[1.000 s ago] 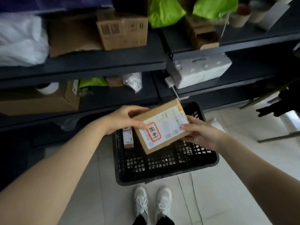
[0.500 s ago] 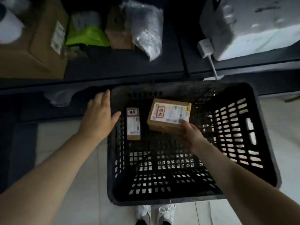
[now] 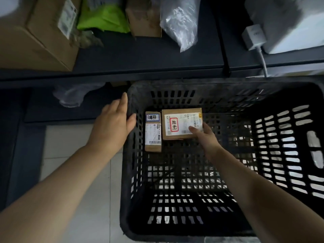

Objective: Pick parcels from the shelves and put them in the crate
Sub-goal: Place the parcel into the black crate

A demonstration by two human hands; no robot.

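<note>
A black slatted crate [image 3: 289,137] stands on the floor below the shelves. Inside it, at the far left, a narrow brown parcel [image 3: 152,132] lies flat. Beside it lies a wider brown parcel [image 3: 180,122] with a white label and a red-framed sticker. My right hand [image 3: 204,137] reaches into the crate and grips that wider parcel at its near right corner, thumb on top. My left hand [image 3: 114,123] rests with straight fingers against the crate's far left corner, holding nothing.
On the dark shelf [image 3: 149,57] above sit a large cardboard box [image 3: 38,32], a green bag [image 3: 103,21], a small brown box [image 3: 143,20], a clear plastic bag [image 3: 180,23] and a white foam box [image 3: 289,20] with a white plug [image 3: 254,37]. Tiled floor [image 3: 75,146] lies left of the crate.
The wider parcel went from both hands above the crate down onto the crate floor beside the narrow parcel. My left hand let go and moved to the crate's corner. The camera leaned closer.
</note>
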